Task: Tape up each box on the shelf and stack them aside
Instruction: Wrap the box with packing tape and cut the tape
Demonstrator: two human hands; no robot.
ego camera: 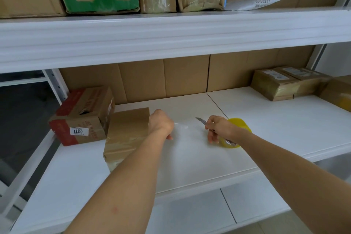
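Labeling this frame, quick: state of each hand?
Left hand: fingers curled, apparently pinching the clear tape strip.
Right hand: holds the utility knife and tape roll.

label (79,131): "3011" (upside down) | on red-printed box (83,114) | other print unreadable

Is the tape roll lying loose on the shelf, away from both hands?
No, the right hand holds the yellow tape roll together with a utility knife.

The box (126,135) was brown cardboard under glossy clear tape; the shelf (266,119) smooth matt white; the knife blade (201,120) dull metal.
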